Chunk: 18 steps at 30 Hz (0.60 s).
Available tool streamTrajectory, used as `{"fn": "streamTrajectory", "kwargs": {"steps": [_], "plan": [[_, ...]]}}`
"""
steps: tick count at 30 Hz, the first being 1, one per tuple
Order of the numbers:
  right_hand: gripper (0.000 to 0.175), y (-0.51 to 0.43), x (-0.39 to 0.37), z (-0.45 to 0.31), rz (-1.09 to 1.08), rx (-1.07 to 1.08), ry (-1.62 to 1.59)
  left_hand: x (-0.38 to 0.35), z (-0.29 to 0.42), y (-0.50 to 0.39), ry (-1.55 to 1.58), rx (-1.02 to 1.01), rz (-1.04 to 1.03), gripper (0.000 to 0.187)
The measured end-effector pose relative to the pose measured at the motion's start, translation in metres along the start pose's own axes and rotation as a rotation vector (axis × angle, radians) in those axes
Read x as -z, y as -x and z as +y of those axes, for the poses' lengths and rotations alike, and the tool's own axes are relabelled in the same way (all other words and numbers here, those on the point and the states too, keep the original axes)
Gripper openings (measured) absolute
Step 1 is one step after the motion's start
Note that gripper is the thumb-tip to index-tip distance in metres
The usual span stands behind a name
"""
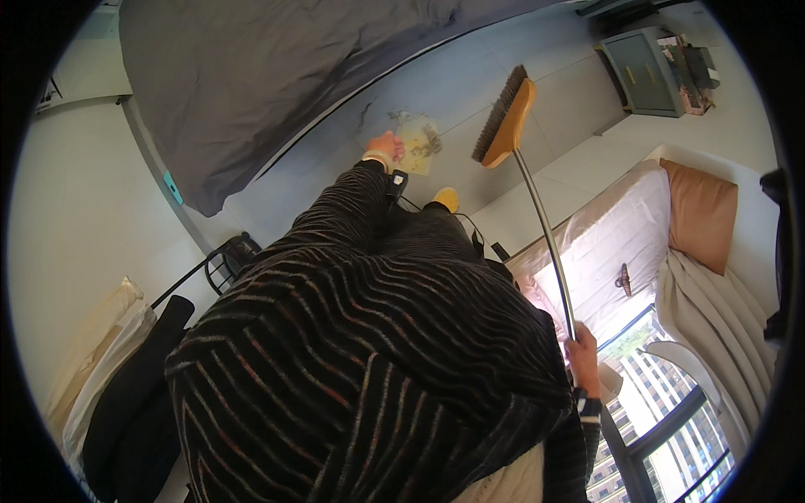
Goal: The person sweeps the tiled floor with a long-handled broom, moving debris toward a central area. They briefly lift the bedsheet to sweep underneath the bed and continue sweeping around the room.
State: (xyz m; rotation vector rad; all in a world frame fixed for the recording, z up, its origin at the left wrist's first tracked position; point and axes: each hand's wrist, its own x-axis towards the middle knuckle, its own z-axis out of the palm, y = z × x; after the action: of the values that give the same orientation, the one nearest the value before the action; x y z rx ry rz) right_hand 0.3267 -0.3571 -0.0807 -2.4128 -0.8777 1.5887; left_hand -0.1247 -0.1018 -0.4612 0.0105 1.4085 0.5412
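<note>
My left hand (387, 146) is low by the floor, its fingers closed at the left edge of a pale yellow translucent sheet (415, 160). Grey dust and hair (431, 139) lie on that sheet, and more dark fluff (365, 116) is on the tiles beyond it. With my right hand (583, 355) I grip the metal handle (547, 232) of a broom near its upper end. The broom's wooden head (512, 122), with dark bristles (500, 116), is tilted to the right of the sheet, apart from it. Whether the bristles touch the floor, I cannot tell.
A bed with a dark grey cover (251, 75) borders the floor (465, 69) on the left. One yellow shoe (447, 199) shows below me. To the right are a cushioned window seat (604, 239), a brown cushion (701, 214) and a curtain (704, 308). A grey cabinet (641, 72) stands farther off.
</note>
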Motion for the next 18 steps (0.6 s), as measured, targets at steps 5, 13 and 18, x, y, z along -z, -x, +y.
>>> {"fn": "streamTrajectory", "kwargs": {"steps": [5,13,18], "plan": [[0.036,-0.067,-0.054,0.007,-0.149,-0.102,-0.068,0.008,0.000,0.037,-0.284,-0.211,0.229,0.052],[0.028,-0.130,-0.073,0.007,-0.104,-0.179,-0.144,0.033,0.003,0.069,-0.328,-0.376,0.219,0.045],[0.025,-0.137,-0.062,0.008,-0.335,-0.316,-0.435,0.043,0.008,0.085,0.032,-0.175,0.055,0.042]]}}
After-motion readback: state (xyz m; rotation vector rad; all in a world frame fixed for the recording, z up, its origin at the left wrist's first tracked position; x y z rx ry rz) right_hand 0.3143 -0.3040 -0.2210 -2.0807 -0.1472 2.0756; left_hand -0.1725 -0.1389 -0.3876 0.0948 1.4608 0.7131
